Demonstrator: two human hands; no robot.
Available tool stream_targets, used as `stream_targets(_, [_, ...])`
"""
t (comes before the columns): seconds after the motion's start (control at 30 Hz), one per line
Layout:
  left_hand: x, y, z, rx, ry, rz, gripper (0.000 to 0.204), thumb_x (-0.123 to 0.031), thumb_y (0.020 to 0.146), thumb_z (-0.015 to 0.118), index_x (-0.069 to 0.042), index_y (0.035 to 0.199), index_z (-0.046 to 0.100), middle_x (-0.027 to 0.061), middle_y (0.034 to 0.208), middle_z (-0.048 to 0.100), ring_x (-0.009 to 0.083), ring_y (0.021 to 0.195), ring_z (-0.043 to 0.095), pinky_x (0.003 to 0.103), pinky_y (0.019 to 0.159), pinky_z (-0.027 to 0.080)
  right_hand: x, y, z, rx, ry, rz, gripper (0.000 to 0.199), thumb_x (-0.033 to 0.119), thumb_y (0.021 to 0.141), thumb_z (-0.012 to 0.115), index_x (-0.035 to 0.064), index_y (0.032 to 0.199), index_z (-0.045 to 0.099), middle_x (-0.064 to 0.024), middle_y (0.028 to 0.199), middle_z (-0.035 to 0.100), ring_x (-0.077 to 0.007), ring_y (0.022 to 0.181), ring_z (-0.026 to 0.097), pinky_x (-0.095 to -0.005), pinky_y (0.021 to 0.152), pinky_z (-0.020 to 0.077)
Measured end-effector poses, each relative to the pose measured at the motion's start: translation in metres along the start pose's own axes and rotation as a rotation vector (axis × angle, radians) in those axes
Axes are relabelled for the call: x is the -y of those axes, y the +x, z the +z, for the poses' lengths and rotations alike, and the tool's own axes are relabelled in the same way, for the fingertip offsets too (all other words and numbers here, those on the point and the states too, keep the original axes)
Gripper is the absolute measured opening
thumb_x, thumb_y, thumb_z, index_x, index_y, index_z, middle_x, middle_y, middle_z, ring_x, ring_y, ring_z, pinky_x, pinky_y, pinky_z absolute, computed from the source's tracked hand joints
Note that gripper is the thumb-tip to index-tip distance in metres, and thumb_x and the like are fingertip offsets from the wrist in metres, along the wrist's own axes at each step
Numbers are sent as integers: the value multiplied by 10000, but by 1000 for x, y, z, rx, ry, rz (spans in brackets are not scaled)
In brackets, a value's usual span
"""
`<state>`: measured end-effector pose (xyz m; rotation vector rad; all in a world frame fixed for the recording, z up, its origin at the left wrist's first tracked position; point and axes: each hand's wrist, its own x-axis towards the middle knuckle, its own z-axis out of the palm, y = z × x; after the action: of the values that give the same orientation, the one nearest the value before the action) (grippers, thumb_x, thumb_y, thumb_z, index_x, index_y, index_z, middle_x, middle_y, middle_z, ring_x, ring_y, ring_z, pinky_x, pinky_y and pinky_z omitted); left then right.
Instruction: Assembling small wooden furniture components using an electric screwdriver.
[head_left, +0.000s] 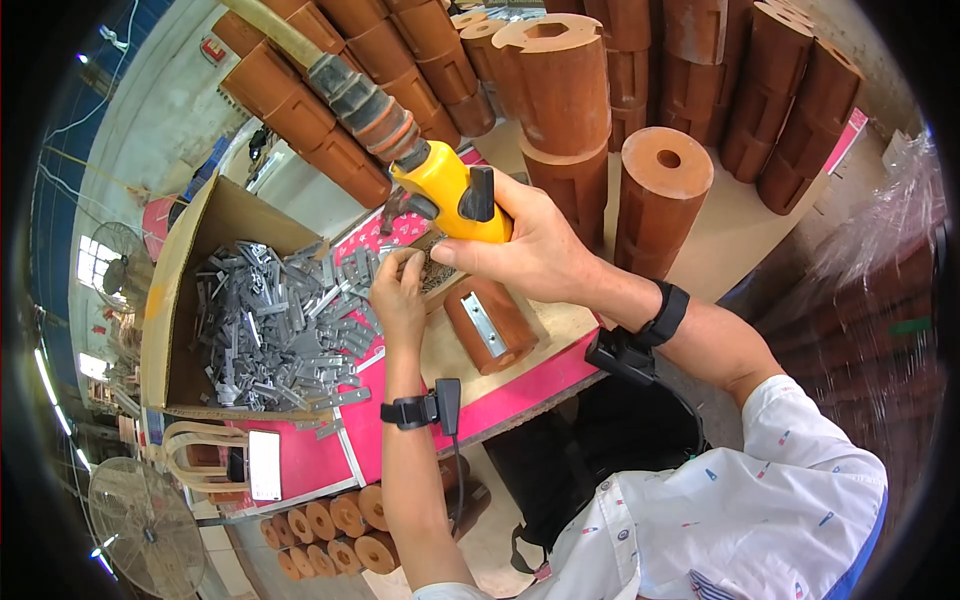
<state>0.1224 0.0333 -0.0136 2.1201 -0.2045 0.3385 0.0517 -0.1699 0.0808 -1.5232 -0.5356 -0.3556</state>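
My right hand (540, 235) is wrapped round the yellow body of a power screwdriver (435, 180), which has black switches and a grey ridged end with orange rings. The tool slants up and to the left, above the workpiece. My left hand (400, 290) is closed, its fingertips bunched beside a small tray of screws (437, 268); whatever they pinch is hidden. Below both hands, a short brown cylinder (520, 325) lies on its side on a pale board (440, 345). A narrow metal plate (485, 322) runs along its upper face.
To the left, an open cardboard box (165, 330) holds a heap of metal plates (270, 320). Tall brown cylinders (665, 200) stand at the back and right. A phone (265, 465) leans on a wooden stand at the pink table's (455, 418) front left. More cylinders (345, 510) are stacked below.
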Motion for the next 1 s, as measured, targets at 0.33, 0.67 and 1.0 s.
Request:
stream_targets(0.33, [-13, -52, -17, -93, -193, 29, 125, -47, 882, 587, 21, 967, 649, 57, 904, 584, 134, 791, 602, 248, 721, 476, 4, 6, 10, -29, 102, -36, 370, 181, 772, 737, 6, 1041, 552, -70, 888, 596, -115, 816, 552, -283, 736, 452])
stream_targets(0.67, [-47, -93, -16, 28, -443, -14, 140, 79, 852, 572, 51, 977, 629, 68, 961, 570, 153, 838, 639, 255, 773, 518, 7, 20, 24, -40, 160, -81, 482, 207, 763, 741, -15, 1137, 533, -58, 873, 621, -89, 774, 561, -268, 689, 476])
stream_targets(1.0, [-58, -102, -11, 26, -538, -86, 393, 68, 815, 627, 10, 1193, 538, 101, 956, 664, 146, 907, 629, 276, 826, 493, 12, 29, 43, -25, 307, -45, 478, 223, 749, 742, -18, 1105, 534, -68, 834, 612, -96, 752, 552, -274, 681, 470])
